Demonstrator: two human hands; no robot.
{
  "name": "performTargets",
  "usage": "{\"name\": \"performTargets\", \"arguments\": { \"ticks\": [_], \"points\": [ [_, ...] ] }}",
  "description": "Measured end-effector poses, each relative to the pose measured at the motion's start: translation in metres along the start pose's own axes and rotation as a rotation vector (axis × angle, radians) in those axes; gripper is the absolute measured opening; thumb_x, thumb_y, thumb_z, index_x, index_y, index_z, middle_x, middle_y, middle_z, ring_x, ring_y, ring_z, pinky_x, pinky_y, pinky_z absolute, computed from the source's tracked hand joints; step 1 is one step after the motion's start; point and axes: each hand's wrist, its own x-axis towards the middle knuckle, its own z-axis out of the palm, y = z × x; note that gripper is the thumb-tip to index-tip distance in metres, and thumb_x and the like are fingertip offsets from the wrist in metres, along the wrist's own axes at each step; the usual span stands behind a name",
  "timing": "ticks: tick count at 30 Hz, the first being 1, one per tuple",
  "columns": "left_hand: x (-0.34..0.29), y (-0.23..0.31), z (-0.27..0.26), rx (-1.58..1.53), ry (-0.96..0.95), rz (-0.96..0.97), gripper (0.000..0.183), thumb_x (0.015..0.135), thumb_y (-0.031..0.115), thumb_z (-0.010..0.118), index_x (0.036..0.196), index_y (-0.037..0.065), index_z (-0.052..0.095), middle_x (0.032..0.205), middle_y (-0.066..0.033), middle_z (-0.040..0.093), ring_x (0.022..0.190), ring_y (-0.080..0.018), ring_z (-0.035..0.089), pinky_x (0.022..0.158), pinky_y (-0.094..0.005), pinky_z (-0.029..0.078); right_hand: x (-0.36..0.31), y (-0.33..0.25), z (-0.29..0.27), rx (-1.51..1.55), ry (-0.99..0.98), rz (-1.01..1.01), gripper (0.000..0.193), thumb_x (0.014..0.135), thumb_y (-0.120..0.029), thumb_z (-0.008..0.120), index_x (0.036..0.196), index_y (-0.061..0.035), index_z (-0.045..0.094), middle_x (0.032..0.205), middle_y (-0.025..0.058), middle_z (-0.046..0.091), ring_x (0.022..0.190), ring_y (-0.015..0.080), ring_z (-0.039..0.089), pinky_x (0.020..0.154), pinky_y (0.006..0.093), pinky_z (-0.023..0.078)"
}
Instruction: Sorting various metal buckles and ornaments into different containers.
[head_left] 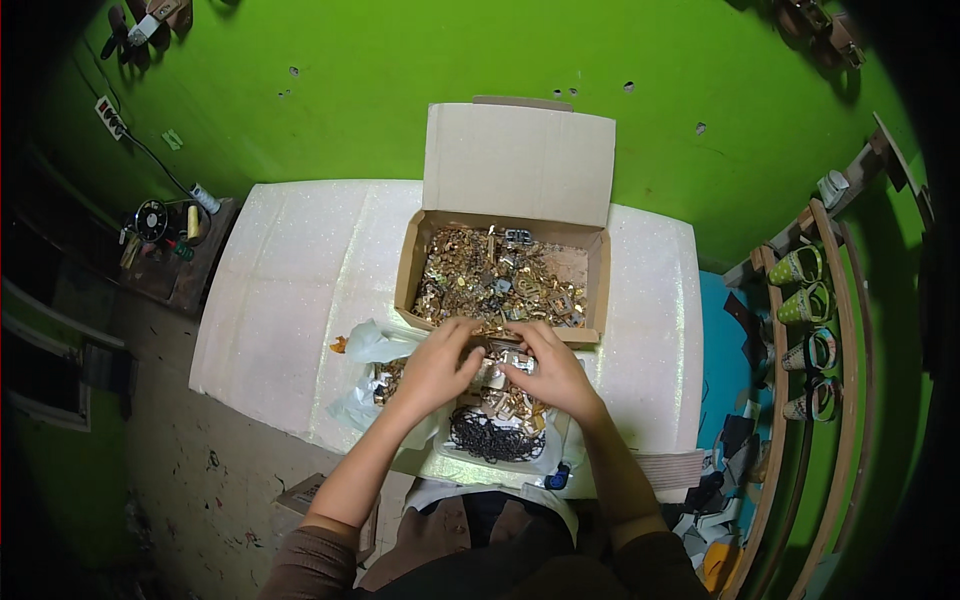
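My left hand [443, 362] and my right hand [550, 375] face each other just in front of an open cardboard box [601, 290]. Their fingers are curled, with the thumbs lower and apart from them. Small gold-coloured metal pieces [490, 329] show between the fingertips of both hands, at the box's front wall. Their exact kind is too small to tell. The box holds a heap of mixed gold and silver metal fittings [490, 275], some like buckles. Below my hands, more gold fittings [500, 400] and a tangle of black cord-like pieces [497, 434] lie in a pale tray, partly hidden by my hands.
A pale plastic bag [375, 342] with metal pieces lies left of the tray on a glittery white table covering [290, 290]. A small dark blue object [558, 477] sits at the near edge. Wooden racks with sandals [805, 302] stand right; a small side table [185, 275] stands left.
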Motion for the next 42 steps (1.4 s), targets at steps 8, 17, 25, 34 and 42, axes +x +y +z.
{"name": "performTargets", "arguments": {
  "ticks": [8,17,25,34,42],
  "points": [
    [0.05,-0.056,-0.022,-0.205,0.103,-0.169,0.036,0.082,0.013,0.051,0.116,0.002,0.046,0.114,-0.0121,0.05,0.103,-0.0212,0.051,0.086,-0.0296,0.041,0.078,0.005,0.0,-0.3,0.036,-0.152,0.069,0.069,-0.025,0.067,0.128,-0.0134,0.033,0.124,0.0183,0.037,0.115,0.0349,0.04,0.09,0.0403,0.041],
    [0.097,-0.09,-0.001,-1.016,0.091,-0.419,0.034,0.086,0.009,0.047,0.118,0.002,0.044,0.115,-0.0098,0.049,0.103,-0.0156,0.049,0.085,-0.0273,0.041,0.15,0.037,0.044,-0.736,-0.366,-0.258,0.074,0.054,-0.024,0.079,0.12,-0.0159,0.046,0.132,0.0144,0.032,0.127,0.0313,0.025,0.103,0.0407,0.027],
    [0.116,-0.106,0.0,-1.032,0.128,-0.5,0.03,0.088,0.01,0.044,0.117,0.002,0.044,0.113,-0.0093,0.049,0.103,-0.0161,0.048,0.085,-0.027,0.041,0.185,0.04,0.054,-0.899,-0.615,-0.269,0.077,0.052,-0.031,0.079,0.12,-0.0207,0.046,0.132,0.0113,0.032,0.127,0.0328,0.025,0.103,0.0416,0.026],
    [0.117,-0.122,-0.003,-0.971,0.25,-0.447,0.029,0.088,0.008,0.042,0.115,0.0,0.046,0.114,-0.0106,0.05,0.104,-0.0157,0.048,0.091,-0.0264,0.036,0.177,0.045,0.049,-0.785,-0.571,-0.29,0.078,0.05,-0.027,0.08,0.12,-0.0286,0.046,0.133,0.0116,0.03,0.121,0.0366,0.032,0.095,0.0439,0.038],
    [0.115,-0.12,-0.004,-0.952,0.253,-0.397,0.028,0.089,0.009,0.042,0.115,0.001,0.046,0.113,-0.01,0.05,0.101,-0.0147,0.048,0.086,-0.0247,0.038,0.172,0.056,0.046,-0.657,-0.462,-0.395,0.082,0.048,-0.029,0.08,0.122,-0.0276,0.045,0.136,0.0148,0.026,0.123,0.0363,0.03,0.097,0.0446,0.035]
  ]
}}
